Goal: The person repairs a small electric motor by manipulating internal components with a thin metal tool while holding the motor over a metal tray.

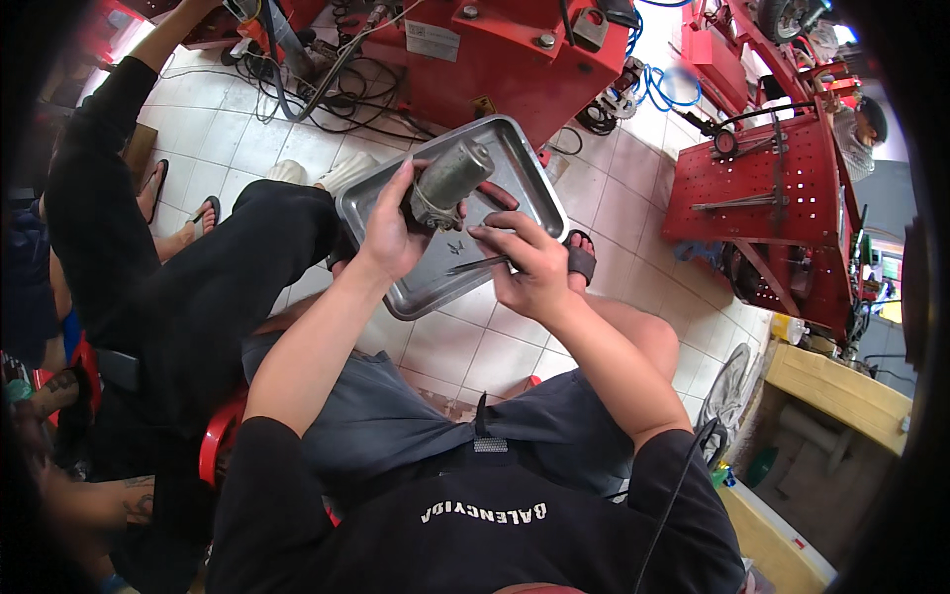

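Observation:
My left hand (392,223) is wrapped round a grey cylindrical motor (453,178), holding it tilted over a shallow metal tray (401,300). The motor's rounded end points up and to the right, and its ringed lower end is beside my palm. To the right of it, my right hand (526,262) pinches a thin dark pointed tool (475,265) whose tip points left above the tray; its exact kind is unclear. Several small dark pieces (455,247) lie on the tray bottom, too small to name.
A red machine (505,74) stands just beyond the tray, with black cables (341,121) on the tiled floor at its left. On the right is a red perforated tool stand (757,188). A person in black (188,287) sits close on my left. A wooden-edged box (836,391) stands at lower right.

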The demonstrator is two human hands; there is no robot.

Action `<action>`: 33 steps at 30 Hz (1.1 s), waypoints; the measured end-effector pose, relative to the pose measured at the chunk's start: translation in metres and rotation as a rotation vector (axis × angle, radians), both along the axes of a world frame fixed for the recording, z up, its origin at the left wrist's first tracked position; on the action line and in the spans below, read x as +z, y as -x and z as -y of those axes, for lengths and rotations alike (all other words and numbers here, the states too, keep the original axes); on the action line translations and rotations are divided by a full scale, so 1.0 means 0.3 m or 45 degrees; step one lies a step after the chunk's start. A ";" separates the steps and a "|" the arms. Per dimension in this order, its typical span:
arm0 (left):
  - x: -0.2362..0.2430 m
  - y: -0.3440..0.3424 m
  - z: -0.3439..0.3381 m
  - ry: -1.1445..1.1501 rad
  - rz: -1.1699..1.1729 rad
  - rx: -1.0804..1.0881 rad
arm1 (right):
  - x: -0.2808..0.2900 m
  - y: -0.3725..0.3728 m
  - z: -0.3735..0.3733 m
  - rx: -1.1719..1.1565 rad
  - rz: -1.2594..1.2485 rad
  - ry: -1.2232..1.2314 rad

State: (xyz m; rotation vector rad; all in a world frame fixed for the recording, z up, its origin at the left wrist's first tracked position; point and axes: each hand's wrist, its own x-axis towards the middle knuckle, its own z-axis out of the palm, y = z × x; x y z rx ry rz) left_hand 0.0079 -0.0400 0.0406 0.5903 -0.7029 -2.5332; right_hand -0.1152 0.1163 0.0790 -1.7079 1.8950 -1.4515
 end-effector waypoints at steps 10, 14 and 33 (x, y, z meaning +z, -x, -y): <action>0.061 -0.023 -0.003 -0.057 -0.048 -0.231 | 0.075 -0.048 -0.029 0.108 0.338 0.117; 0.076 -0.026 -0.024 -0.157 0.068 -0.188 | 0.080 -0.086 -0.027 0.152 0.575 0.046; 0.075 -0.020 -0.048 1.124 0.130 0.326 | 0.033 -0.171 -0.018 -0.184 1.997 -0.250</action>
